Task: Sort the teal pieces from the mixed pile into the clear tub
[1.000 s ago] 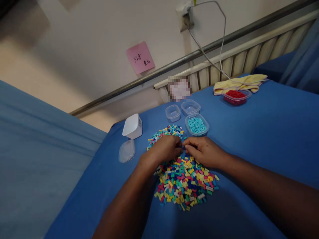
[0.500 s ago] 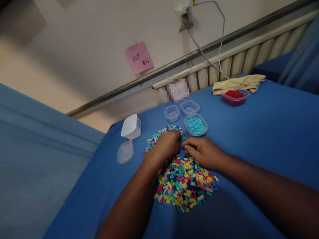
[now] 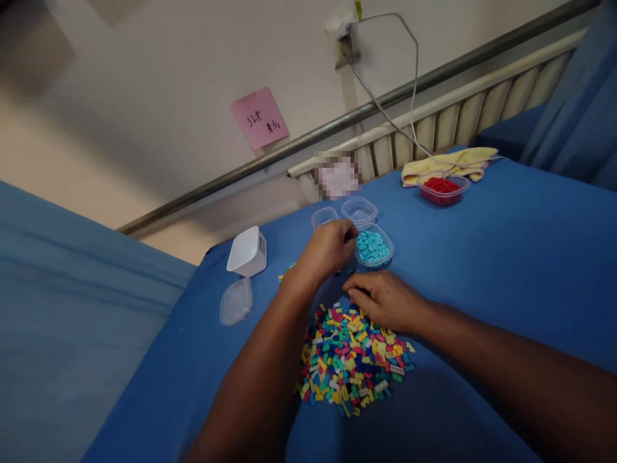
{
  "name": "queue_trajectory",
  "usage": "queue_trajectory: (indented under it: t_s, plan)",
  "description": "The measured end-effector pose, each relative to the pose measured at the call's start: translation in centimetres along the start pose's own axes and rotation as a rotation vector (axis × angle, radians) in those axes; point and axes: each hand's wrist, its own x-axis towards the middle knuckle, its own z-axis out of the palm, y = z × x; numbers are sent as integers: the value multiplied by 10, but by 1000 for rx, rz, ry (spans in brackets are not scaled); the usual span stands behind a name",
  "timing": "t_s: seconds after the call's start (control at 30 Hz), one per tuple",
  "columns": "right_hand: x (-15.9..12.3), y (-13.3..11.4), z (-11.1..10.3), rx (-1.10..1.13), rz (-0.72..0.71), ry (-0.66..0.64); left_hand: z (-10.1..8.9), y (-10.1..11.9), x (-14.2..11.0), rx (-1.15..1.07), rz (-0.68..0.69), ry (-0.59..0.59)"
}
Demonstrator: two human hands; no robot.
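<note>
My left hand (image 3: 330,251) is closed at the left rim of a clear tub of turquoise toy bricks (image 3: 372,247); whatever its fingers hold is hidden. Just above the large pile of mixed-colour toy bricks (image 3: 354,360), my right hand (image 3: 385,299) rests low with thumb and forefinger pinched together. Nothing I can make out shows in that pinch. Behind my left wrist, a smaller heap of bricks (image 3: 284,273) is mostly covered, with only its left edge visible.
Two clear tubs, one at the left (image 3: 324,216) and one behind the turquoise bricks (image 3: 359,209), stand at the back. Further left are a white tub (image 3: 248,252) and a clear lid (image 3: 236,302). A tub of red pieces (image 3: 442,191) sits by a yellow cloth (image 3: 448,165).
My left hand has moved up and away from the small heap to the turquoise tub's rim. My right hand stays near the large pile. The view has shifted slightly.
</note>
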Motion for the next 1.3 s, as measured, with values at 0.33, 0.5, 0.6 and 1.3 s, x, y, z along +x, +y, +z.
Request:
queue_trajectory:
  t_s: [0.33, 0.5, 0.6, 1.3]
  plan:
    - [-1, 2, 3, 33, 4, -28, -5, -51, -33, 146, 4, -23]
    - [-2, 4, 3, 26, 11, -43, 24, -67, -67, 129, 96, -204]
    - [-4, 5, 4, 24, 11, -47, 32, -61, -88, 126, 84, -243]
    - [-8, 6, 3, 31, 67, -66, 37, -75, -78, 141, -230, -230]
